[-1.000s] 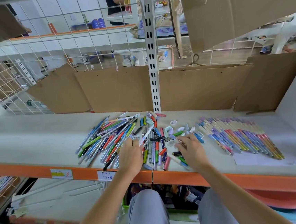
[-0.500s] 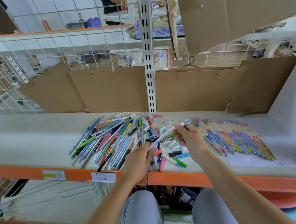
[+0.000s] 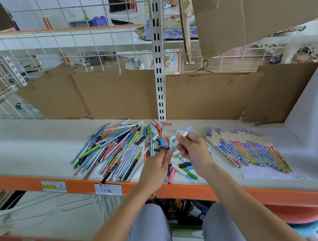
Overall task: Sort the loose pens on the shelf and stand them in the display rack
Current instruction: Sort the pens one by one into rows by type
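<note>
A heap of loose coloured pens [image 3: 116, 153] lies on the pale shelf [image 3: 30, 144], left of centre. To the right, a tidy row of pastel pens [image 3: 248, 146] lies side by side. My right hand [image 3: 194, 152] holds a white pen with a blue bunny-ear top [image 3: 183, 134] above the shelf. My left hand [image 3: 156, 165] pinches the lower, lilac end of that same pen. A few short pens and caps [image 3: 182, 171] lie under my hands. No display rack is in view.
A slotted white upright [image 3: 158, 62] stands at the shelf's back, with cardboard sheets [image 3: 117, 95] leaning along the rear. A wire grid [image 3: 31, 55] rises behind on the left. An orange beam [image 3: 239, 194] edges the shelf front, bearing paper labels [image 3: 108, 189]. A white wall [image 3: 316, 105] bounds the right.
Both hands have lifted off the pile. My right hand picked up the bunny-top pen and raised it, and my left hand came over to pinch its lower end.
</note>
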